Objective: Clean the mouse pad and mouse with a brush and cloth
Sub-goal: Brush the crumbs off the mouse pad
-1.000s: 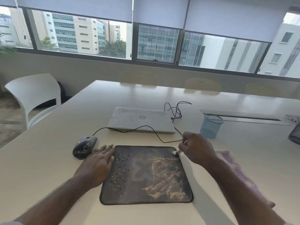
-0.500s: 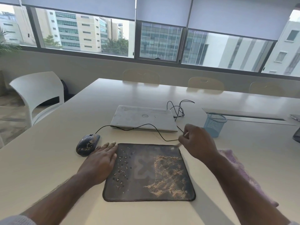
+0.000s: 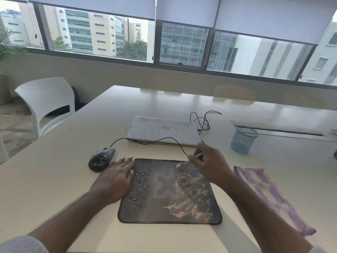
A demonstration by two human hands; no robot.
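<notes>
A dark mouse pad (image 3: 162,212) lies in front of me, with sandy dust on its right half and small crumbs on its left. My left hand (image 3: 114,179) lies flat with straight fingers on the pad's left edge. My right hand (image 3: 209,165) holds a small pale brush (image 3: 182,164), blurred, with its tip over the pad's far right part. A black wired mouse (image 3: 101,158), dusted with sand, sits left of the pad. To the right of the pad lies a purple striped cloth (image 3: 268,196).
A shut white laptop (image 3: 162,130) lies beyond the pad, the mouse cable (image 3: 155,141) looping across its front. A blue mesh cup (image 3: 243,139) stands at the right. A white chair (image 3: 45,103) is at the table's left side.
My right hand has swung the brush from the pad's far right corner inward over the pad. The left hand stays pressed on the pad's left edge.
</notes>
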